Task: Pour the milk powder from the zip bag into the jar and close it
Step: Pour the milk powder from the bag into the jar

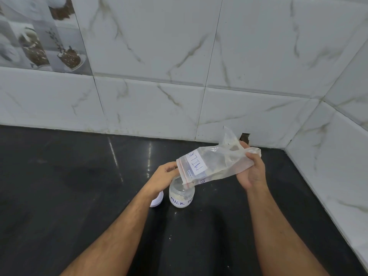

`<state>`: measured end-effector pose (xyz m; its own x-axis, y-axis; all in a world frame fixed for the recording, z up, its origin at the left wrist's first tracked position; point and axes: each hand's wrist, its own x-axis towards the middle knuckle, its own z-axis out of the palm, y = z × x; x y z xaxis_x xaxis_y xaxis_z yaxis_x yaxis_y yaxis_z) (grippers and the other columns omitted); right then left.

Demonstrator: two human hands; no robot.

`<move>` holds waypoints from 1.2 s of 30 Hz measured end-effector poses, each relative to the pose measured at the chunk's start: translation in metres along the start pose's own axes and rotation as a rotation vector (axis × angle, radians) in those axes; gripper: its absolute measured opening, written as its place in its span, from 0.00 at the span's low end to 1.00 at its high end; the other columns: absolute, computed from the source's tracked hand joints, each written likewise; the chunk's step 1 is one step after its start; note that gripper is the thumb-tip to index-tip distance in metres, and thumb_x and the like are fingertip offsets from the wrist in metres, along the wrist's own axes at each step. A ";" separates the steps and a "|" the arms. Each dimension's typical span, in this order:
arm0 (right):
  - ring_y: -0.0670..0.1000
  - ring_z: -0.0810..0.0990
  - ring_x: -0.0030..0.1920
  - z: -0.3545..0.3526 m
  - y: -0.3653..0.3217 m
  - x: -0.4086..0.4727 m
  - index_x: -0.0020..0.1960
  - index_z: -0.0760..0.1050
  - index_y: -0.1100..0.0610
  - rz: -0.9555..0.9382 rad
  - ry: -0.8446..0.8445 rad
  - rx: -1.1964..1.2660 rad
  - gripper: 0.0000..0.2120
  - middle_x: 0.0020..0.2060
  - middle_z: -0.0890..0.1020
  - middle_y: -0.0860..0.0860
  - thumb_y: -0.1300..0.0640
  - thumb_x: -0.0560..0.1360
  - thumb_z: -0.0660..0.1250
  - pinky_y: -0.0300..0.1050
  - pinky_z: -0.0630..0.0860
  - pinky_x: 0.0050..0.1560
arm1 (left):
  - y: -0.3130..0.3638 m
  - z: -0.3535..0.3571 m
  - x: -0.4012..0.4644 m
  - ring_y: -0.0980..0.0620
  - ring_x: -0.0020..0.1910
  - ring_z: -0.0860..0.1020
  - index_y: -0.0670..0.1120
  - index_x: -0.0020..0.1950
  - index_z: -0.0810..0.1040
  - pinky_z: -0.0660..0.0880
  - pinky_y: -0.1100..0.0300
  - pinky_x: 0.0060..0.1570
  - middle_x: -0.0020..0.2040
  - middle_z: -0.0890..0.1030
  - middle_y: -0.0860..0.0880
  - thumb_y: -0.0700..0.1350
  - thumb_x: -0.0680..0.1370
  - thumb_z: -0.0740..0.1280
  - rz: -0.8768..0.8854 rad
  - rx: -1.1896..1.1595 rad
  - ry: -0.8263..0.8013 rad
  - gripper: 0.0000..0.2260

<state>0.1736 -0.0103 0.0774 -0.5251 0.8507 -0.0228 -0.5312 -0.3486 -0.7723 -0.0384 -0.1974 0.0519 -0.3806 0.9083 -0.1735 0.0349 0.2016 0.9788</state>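
The bag (215,166) is thin, clear, crinkled plastic with a red zip strip along its mouth and a white paper label hand-lettered "MILK". It is held tilted, mouth down, above the jar (181,193), its lower corner dipping into the jar's open top. A little pale powder clings inside the film near the raised end.

The left hand (166,174) pinches the zip edge at the mouth, fingers curled on the plastic just above the jar's rim. The right hand (252,170) grips the bag's bunched bottom end, held higher, with the thumb and fingers closed around the gathered film.

The jar is small, round and clear, standing upright on the desk (59,196). It holds a layer of off-white, grainy powder, and its white label reads "MILK PO" in blue letters. Just beside it on the left lies a white round lid (157,201), partly hidden by the left wrist.

The desk is black, polished stone with streaky reflections and a few pale specks near the jar. Behind and to the right rise glossy white tiles (239,56) veined like marble.
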 end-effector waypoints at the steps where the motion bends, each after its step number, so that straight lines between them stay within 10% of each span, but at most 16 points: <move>1: 0.60 0.77 0.60 -0.002 0.001 0.000 0.68 0.71 0.60 0.007 0.025 0.010 0.23 0.62 0.77 0.60 0.59 0.72 0.62 0.53 0.80 0.54 | 0.001 0.000 0.003 0.62 0.56 0.82 0.54 0.62 0.82 0.75 0.66 0.52 0.57 0.85 0.57 0.49 0.80 0.68 -0.025 -0.023 0.005 0.11; 10: 0.57 0.80 0.51 0.011 -0.004 0.008 0.56 0.75 0.59 -0.010 0.011 -0.101 0.17 0.52 0.80 0.58 0.60 0.68 0.62 0.51 0.79 0.50 | 0.001 -0.003 0.018 0.44 0.70 0.72 0.47 0.62 0.81 0.54 0.46 0.72 0.60 0.85 0.45 0.53 0.82 0.51 -0.199 -0.349 0.072 0.22; 17: 0.60 0.79 0.53 0.022 -0.003 0.010 0.55 0.76 0.60 -0.025 -0.030 -0.214 0.22 0.52 0.78 0.61 0.55 0.62 0.69 0.54 0.79 0.51 | -0.007 -0.004 0.018 0.44 0.61 0.81 0.45 0.57 0.76 0.72 0.52 0.58 0.61 0.84 0.44 0.52 0.82 0.63 -0.168 -0.504 0.067 0.12; 31: 0.59 0.78 0.60 0.032 -0.009 0.002 0.69 0.74 0.55 -0.060 -0.085 -0.256 0.29 0.63 0.75 0.59 0.64 0.68 0.70 0.50 0.81 0.53 | -0.022 0.002 0.011 0.51 0.48 0.83 0.43 0.43 0.77 0.72 0.61 0.46 0.48 0.86 0.45 0.38 0.80 0.68 -0.115 -0.466 0.255 0.05; 36: 0.56 0.81 0.56 0.033 -0.006 -0.008 0.62 0.77 0.54 -0.042 -0.096 -0.211 0.21 0.57 0.81 0.55 0.55 0.69 0.72 0.53 0.80 0.49 | -0.029 0.005 0.010 0.48 0.49 0.85 0.38 0.46 0.82 0.77 0.55 0.56 0.46 0.88 0.44 0.37 0.78 0.70 -0.090 -0.442 0.299 0.02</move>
<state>0.1590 -0.0281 0.1032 -0.5717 0.8179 0.0643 -0.4081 -0.2155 -0.8872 -0.0391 -0.1922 0.0212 -0.6129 0.7378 -0.2831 -0.3770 0.0418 0.9253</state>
